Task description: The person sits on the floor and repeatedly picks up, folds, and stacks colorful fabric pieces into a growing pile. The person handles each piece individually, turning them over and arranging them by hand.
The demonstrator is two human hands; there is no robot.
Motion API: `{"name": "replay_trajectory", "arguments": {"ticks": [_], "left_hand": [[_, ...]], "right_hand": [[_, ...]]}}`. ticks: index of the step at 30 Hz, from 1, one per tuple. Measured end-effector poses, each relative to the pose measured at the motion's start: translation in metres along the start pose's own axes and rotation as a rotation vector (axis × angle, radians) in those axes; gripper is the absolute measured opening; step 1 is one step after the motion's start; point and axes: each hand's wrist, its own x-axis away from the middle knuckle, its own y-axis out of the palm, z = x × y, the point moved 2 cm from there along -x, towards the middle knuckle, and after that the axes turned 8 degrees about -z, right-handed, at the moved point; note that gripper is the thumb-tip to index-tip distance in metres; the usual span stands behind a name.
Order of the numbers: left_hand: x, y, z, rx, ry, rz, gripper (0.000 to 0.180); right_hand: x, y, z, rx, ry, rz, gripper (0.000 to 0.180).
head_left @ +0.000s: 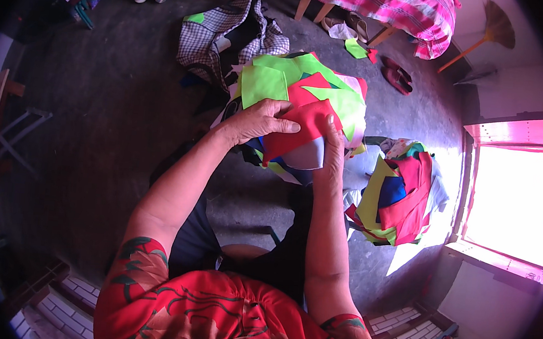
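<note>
A red piece of fabric point(300, 126) is stretched between my two hands, above a heap of cloth scraps point(265, 85) in lime green, red, pink and blue. My left hand point(262, 120) pinches its left side, thumb on top and fingers behind. On the right edge, my right hand point(332, 145) grips it with the thumb up near the top corner. A pale grey-lilac area point(306, 156) shows below the red fabric; whether it is the same piece I cannot tell. The fingers of my right hand are mostly hidden behind the cloth.
To the right stands a second heap of scraps point(403, 196), red, lime and blue. A checked cloth bag point(215, 37) lies open beyond my left hand. Farther off are a bed with a pink plaid cover point(386, 3), dark red shoes point(397, 75) and a broom point(486, 36).
</note>
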Motion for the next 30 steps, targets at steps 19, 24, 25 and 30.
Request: {"name": "replay_trajectory", "arguments": {"ticks": [19, 24, 25, 30], "left_hand": [[0.000, 0.040, 0.013, -0.977, 0.412, 0.241, 0.067], [-0.005, 0.035, 0.008, -0.923, 0.390, 0.260, 0.060], [-0.003, 0.037, 0.010, -0.944, 0.374, 0.268, 0.059], [-0.001, 0.044, 0.008, -0.985, 0.367, 0.400, 0.040]], "right_hand": [[-0.006, -0.011, 0.004, -0.103, 0.050, 0.121, 0.031], [-0.002, 0.000, 0.001, -0.099, 0.045, 0.141, 0.032], [-0.001, 0.000, 0.000, -0.053, 0.071, 0.144, 0.032], [-0.005, -0.005, 0.008, -0.079, 0.095, 0.023, 0.032]]}}
